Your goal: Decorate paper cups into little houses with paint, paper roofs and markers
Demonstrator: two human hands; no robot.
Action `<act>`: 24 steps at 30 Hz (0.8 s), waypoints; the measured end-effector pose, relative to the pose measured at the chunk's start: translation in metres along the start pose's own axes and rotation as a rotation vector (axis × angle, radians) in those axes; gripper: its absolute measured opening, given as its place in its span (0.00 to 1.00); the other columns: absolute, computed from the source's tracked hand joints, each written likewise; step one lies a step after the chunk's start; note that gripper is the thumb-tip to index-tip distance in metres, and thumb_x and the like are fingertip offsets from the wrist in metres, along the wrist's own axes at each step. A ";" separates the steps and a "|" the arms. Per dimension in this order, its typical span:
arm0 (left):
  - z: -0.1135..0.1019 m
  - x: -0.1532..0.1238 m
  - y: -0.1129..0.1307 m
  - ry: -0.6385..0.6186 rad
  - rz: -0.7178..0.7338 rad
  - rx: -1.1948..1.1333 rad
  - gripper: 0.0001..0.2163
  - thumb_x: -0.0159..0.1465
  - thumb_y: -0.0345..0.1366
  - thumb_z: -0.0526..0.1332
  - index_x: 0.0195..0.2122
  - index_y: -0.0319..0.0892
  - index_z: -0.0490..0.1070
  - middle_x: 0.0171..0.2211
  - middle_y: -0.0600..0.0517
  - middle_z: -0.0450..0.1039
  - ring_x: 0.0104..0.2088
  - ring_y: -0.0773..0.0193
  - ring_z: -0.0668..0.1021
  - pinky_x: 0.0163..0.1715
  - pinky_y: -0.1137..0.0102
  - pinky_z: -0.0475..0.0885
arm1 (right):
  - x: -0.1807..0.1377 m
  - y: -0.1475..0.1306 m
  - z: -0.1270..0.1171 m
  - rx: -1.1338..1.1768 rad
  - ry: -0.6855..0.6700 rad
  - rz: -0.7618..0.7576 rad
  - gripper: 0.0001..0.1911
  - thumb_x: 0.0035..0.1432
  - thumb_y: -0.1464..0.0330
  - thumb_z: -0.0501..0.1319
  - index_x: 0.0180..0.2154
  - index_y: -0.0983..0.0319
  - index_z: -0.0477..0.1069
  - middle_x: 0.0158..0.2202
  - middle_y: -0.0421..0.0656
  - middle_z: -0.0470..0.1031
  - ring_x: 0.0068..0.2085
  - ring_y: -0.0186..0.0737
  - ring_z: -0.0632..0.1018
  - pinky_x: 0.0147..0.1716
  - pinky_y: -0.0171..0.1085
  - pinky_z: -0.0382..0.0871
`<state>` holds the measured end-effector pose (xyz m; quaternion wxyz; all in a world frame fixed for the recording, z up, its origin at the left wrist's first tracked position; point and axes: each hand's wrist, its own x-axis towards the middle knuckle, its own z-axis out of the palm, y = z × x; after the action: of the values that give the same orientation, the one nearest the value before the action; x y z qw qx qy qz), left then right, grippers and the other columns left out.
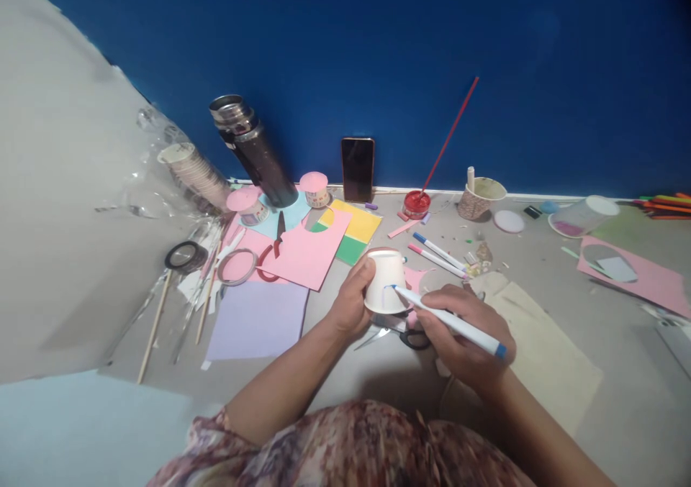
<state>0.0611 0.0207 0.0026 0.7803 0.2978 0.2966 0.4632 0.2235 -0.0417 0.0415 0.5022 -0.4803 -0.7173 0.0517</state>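
Note:
My left hand [353, 296] is wrapped round the side of a white paper cup [382, 267], which is upside down with its wide rim toward me. In my right hand [469, 329] is a white marker [453, 323] with a blue end, and its tip touches the cup's side. Short blue lines show on the cup where the tip rests. Just under the cup lie black-handled scissors [414, 339], partly hidden by it.
At the left stand a thermos flask [264, 160] and a stack of paper cups [194, 174]. Pink card [313, 249], red-handled scissors [278, 246] and lilac paper [256, 318] lie nearby. A phone [358, 170] leans on the blue wall. Two markers [437, 258] lie farther back.

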 end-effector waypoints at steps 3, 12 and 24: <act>0.000 0.000 0.000 -0.006 0.006 0.014 0.32 0.58 0.60 0.70 0.52 0.39 0.72 0.32 0.46 0.81 0.31 0.54 0.83 0.33 0.62 0.79 | -0.001 0.000 0.000 -0.004 -0.047 0.022 0.08 0.64 0.69 0.64 0.31 0.59 0.79 0.26 0.44 0.83 0.26 0.41 0.83 0.29 0.35 0.80; -0.001 -0.001 -0.003 0.012 0.019 0.032 0.32 0.58 0.60 0.71 0.52 0.39 0.72 0.35 0.46 0.81 0.32 0.53 0.83 0.31 0.63 0.78 | -0.002 -0.001 -0.003 0.022 -0.066 0.046 0.08 0.65 0.67 0.64 0.32 0.58 0.79 0.26 0.44 0.83 0.26 0.41 0.83 0.28 0.36 0.78; 0.001 -0.001 -0.002 0.026 0.025 0.021 0.32 0.57 0.60 0.72 0.51 0.40 0.73 0.38 0.46 0.80 0.32 0.53 0.84 0.32 0.63 0.80 | 0.000 0.000 -0.002 -0.010 -0.077 0.046 0.10 0.65 0.67 0.64 0.31 0.58 0.80 0.26 0.44 0.83 0.26 0.41 0.83 0.27 0.36 0.78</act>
<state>0.0622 0.0188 0.0018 0.7672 0.3038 0.3078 0.4736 0.2251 -0.0429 0.0424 0.4706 -0.4967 -0.7251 0.0781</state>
